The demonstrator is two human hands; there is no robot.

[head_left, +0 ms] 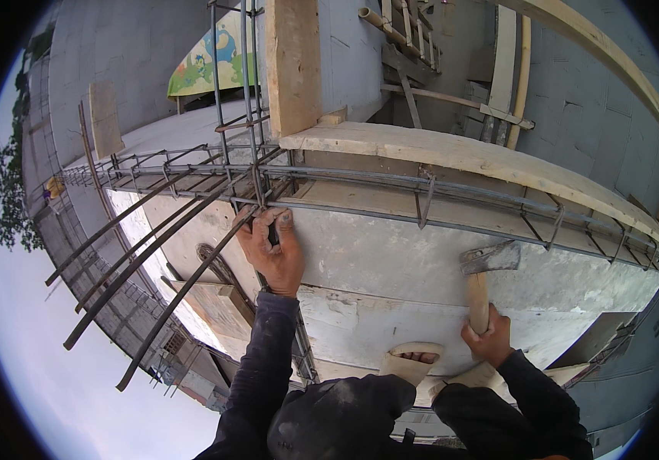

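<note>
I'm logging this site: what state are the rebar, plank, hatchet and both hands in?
Rebar: joined in a cage, several ends jutting left
Plank: running along the rebar
Hatchet: held by its handle
Left hand: curled at the rebar, grip unclear
Right hand: closed around the handle

From my remote post I see broad, pale-grey, stained flat boards (368, 322) serving as footing; 1 pale beige, open-toed shoe (406, 369) rests on their near part.
</note>
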